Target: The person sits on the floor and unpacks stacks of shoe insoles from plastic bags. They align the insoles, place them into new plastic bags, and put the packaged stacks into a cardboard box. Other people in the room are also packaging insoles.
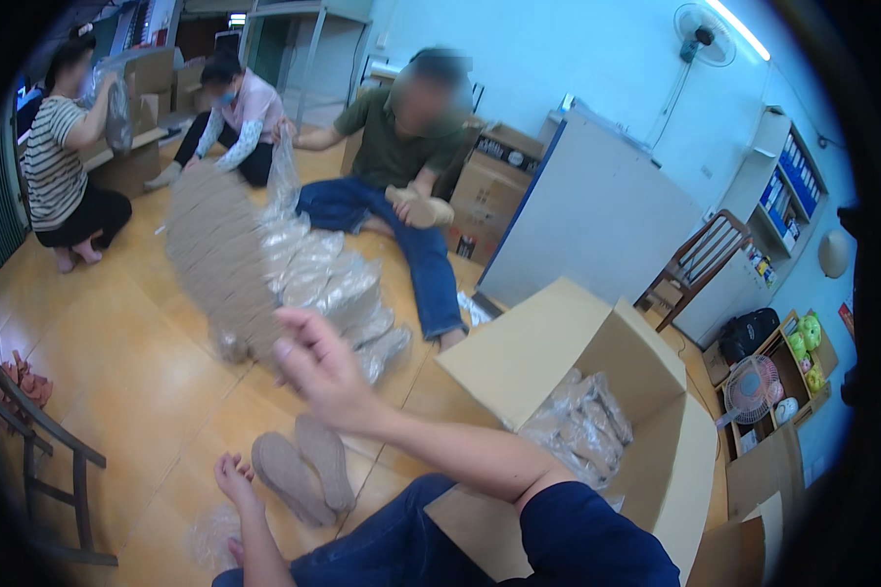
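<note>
In the head view, the cartons (489, 201) by the wall bear dark printing, too small to read. The right hand (325, 380) grips a blurred brown sole-shaped piece (220, 259) above bagged packs (328, 284); the left hand (235, 479), loosely curled and unladen, hangs beside brown slippers (296, 479) on the floor (181, 421). An open carton (529, 352) crowds the right.

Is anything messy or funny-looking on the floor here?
Yes, a crumpled reddish-brown heap lies by the dark chair. It looks odd because it is bunched up loosely, while the brown slipper-shaped pair sits neatly side by side. What it is, I can't tell. I see nothing spilled.
</note>
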Tool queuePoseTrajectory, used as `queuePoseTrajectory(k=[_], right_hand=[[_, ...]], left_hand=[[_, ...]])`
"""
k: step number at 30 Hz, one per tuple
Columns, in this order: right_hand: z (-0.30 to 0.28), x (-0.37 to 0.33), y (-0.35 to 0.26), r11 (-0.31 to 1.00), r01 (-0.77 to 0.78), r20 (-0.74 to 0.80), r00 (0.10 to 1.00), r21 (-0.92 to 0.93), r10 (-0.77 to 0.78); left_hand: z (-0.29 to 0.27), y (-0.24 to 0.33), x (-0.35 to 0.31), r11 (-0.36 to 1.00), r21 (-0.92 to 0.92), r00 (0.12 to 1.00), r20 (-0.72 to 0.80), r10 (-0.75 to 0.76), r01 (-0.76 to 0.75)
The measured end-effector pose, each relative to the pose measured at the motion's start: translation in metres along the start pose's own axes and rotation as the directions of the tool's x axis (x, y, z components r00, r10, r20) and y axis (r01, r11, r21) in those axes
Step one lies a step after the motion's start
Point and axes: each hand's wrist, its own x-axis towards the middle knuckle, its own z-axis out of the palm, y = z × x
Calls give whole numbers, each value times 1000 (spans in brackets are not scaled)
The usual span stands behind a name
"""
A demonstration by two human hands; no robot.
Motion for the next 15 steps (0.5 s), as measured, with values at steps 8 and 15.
queuePoseTrajectory(k=[8,15], right_hand=[[-259,240,-174,944,56,-690,669,-325,-278],[-272,226,-85,858,-202,-563,818,-473,-117]], left_hand=[[13,0,12,998,-55,999,-34,-13,11],[18,-8,13,1000,-4,1000,14,-5,5]])
